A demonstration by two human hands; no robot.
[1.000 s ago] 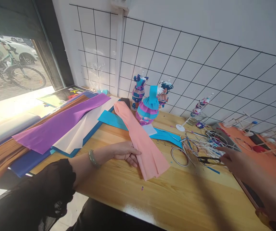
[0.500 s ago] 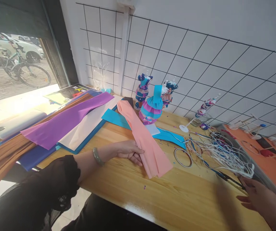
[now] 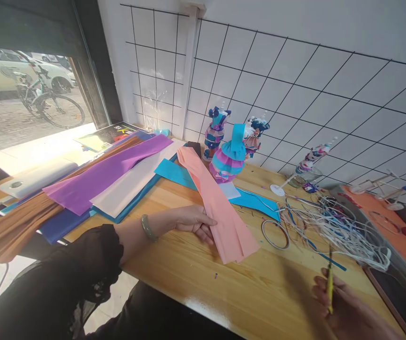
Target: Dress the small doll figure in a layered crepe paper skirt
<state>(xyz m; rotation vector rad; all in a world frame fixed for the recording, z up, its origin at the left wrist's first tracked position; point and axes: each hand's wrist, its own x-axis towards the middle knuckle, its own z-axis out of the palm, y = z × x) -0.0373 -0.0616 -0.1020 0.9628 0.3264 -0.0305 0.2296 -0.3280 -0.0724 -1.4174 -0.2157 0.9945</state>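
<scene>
My left hand (image 3: pixel 198 223) pinches the long edge of a folded peach strip of crepe paper (image 3: pixel 220 215) between thumb and fingers. The strip slants across the table, its far end crossing a turquoise paper strip (image 3: pixel 178 174). At the lower right, my right hand (image 3: pixel 341 297) is closed round scissors (image 3: pixel 330 283) with a yellow handle, their dark blades pointing up and away. It is above the table, apart from the peach paper. Behind the paper stands a ruffled turquoise and purple paper dress figure (image 3: pixel 227 160).
Purple (image 3: pixel 107 177), cream and brown paper sheets lie in a pile at the left. A tape-like ring (image 3: pixel 275 234) sits beside tangled white cords (image 3: pixel 344 231). An orange-bottomed tray (image 3: pixel 397 222) is at the right. A white stand (image 3: pixel 277 190) holds another small figure. Wire grid covers the wall.
My right hand has picked the scissors up off the cords side and brought them left, blades now pointing upward. My left hand keeps its hold on the peach paper. The view has shifted slightly.
</scene>
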